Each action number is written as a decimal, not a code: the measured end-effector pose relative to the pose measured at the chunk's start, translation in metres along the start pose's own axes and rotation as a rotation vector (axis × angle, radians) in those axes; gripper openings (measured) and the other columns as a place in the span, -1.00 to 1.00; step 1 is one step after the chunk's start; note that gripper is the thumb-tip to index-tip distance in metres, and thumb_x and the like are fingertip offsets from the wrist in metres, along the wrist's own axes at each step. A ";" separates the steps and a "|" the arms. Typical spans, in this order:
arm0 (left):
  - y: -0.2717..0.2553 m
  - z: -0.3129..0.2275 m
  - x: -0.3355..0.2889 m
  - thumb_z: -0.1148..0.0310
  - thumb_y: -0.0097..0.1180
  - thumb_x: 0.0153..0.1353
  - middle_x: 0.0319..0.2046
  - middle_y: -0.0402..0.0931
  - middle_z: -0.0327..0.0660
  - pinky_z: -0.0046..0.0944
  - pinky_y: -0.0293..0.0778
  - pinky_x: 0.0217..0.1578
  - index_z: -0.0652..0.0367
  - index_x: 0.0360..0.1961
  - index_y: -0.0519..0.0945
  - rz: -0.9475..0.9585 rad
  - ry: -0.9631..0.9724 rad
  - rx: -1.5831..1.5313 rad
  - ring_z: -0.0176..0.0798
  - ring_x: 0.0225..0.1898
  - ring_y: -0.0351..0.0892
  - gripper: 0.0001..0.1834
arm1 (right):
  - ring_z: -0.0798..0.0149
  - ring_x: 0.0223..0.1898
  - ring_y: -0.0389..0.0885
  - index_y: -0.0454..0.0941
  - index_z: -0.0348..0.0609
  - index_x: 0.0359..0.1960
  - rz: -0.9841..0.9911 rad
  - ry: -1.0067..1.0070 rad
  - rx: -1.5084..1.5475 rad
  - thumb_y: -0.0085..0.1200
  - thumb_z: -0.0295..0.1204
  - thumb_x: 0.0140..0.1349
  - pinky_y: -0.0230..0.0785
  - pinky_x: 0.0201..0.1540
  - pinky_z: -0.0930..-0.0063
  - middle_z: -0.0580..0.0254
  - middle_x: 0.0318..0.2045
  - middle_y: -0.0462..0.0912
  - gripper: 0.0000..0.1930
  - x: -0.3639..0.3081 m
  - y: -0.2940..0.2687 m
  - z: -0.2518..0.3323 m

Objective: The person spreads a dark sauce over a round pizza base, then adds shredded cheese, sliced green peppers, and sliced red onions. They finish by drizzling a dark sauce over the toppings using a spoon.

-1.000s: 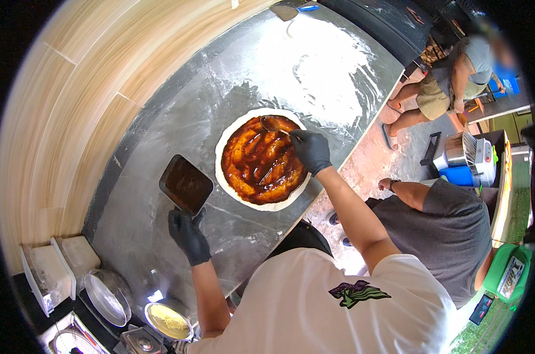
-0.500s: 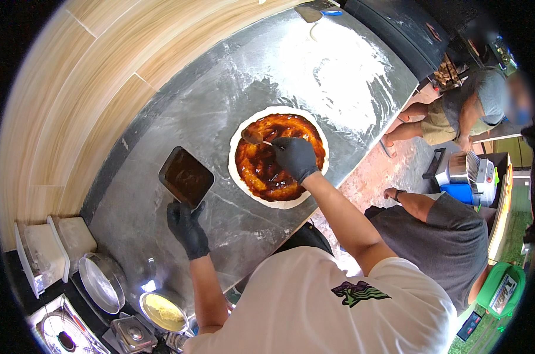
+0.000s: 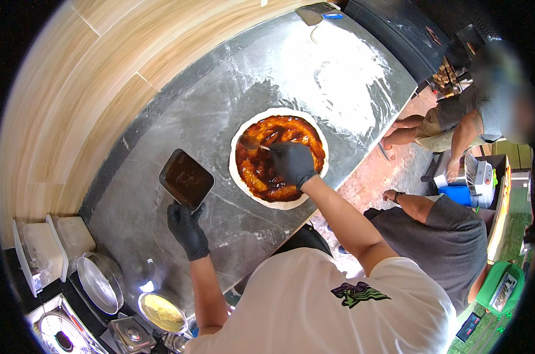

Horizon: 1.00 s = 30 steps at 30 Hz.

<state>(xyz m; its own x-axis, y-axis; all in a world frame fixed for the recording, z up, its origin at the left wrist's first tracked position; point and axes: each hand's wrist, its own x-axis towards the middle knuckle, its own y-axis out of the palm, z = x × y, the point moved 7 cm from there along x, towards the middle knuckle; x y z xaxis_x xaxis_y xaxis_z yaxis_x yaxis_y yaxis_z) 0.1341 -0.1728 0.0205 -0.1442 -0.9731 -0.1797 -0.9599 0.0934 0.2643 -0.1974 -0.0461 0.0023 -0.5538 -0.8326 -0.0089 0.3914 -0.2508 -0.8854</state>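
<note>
Close to the front edge of the counter (image 3: 143,194), in the head view, lies a round dough base (image 3: 282,205), its middle coated with glossy red-brown sauce (image 3: 258,175) and its pale rim bare all round. The black-gloved right hand (image 3: 294,164) hangs over it with its grip closed on the handle of a spoon (image 3: 249,143), whose bowl is at the sauce's left side; whether the glove touches the sauce, I cannot tell. Toward the wall edge, just left of the dough, a dark tray (image 3: 198,162) has more sauce in it. The gloved left hand (image 3: 188,233) has its grip drawn in about the tray's near end, though how firmly does not show. Loose flour (image 3: 344,71) whitens the counter toward its far right corner.

A hard press of the spoon could thin or tear the dough, and a stroke carried too far out could smear the bare rim. A low wrist might drag the glove through the sauce. With the dough so near the front edge, a sideways push might send its border over. If the left grip tilted the tray, sauce might run onto the counter
</note>
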 end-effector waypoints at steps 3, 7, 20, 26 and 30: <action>0.005 0.000 0.001 0.39 0.24 0.42 -0.28 0.41 -0.28 -0.04 0.75 -0.14 0.14 -0.34 0.41 0.010 -0.014 0.007 -0.32 -0.17 0.51 -0.76 | -0.06 -0.23 0.78 0.83 0.04 -0.15 -0.100 0.064 0.001 0.16 -0.25 0.29 0.62 -0.12 0.12 0.04 -0.26 0.79 -0.76 0.007 -0.015 -0.020; 0.011 0.005 0.000 0.40 0.23 0.41 -0.25 0.44 -0.26 -0.04 0.76 -0.14 0.14 -0.33 0.43 0.040 -0.042 -0.003 -0.32 -0.17 0.53 -0.78 | -0.04 -0.21 0.79 0.83 0.07 -0.13 -0.186 0.194 -0.049 0.20 -0.23 0.28 0.64 -0.10 0.15 0.05 -0.24 0.80 -0.76 0.004 -0.039 -0.056; 0.085 0.080 -0.024 0.65 0.18 0.27 -0.27 0.49 -0.42 -0.43 0.46 -0.17 0.19 0.20 0.61 0.341 -0.066 0.114 -0.52 -0.24 0.45 -0.55 | -0.05 -0.31 0.78 0.81 -0.07 -0.10 -0.456 0.188 0.333 0.26 -0.43 0.32 0.60 -0.24 0.26 -0.05 -0.28 0.77 -0.83 -0.128 -0.128 -0.044; 0.165 0.104 -0.110 0.66 0.19 0.28 -0.39 0.41 -0.44 -0.44 0.39 -0.22 0.19 -0.25 0.55 0.698 -0.083 0.219 -0.55 -0.31 0.35 -0.87 | -0.07 -0.41 0.68 0.78 -0.07 -0.04 -0.339 0.259 0.076 0.26 -0.48 0.26 0.49 -0.34 0.14 -0.04 -0.43 0.67 -0.75 -0.215 -0.144 -0.005; 0.186 0.117 -0.180 0.60 0.23 0.30 -0.42 0.39 -0.41 -0.38 0.38 -0.28 0.18 -0.29 0.52 1.014 -0.075 0.353 -0.49 -0.35 0.35 -0.87 | -0.10 -0.35 0.73 0.75 -0.05 0.06 -0.226 0.406 0.117 0.26 -0.31 0.31 0.54 -0.28 0.10 -0.04 -0.35 0.72 -0.69 -0.292 -0.138 -0.026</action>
<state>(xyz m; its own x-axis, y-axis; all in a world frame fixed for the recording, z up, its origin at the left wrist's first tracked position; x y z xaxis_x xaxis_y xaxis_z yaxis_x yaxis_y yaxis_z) -0.0467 0.0442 -0.0091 -0.9148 -0.3934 -0.0916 -0.3979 0.9167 0.0364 -0.1088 0.2442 0.1148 -0.8677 -0.4965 -0.0234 0.2951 -0.4767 -0.8280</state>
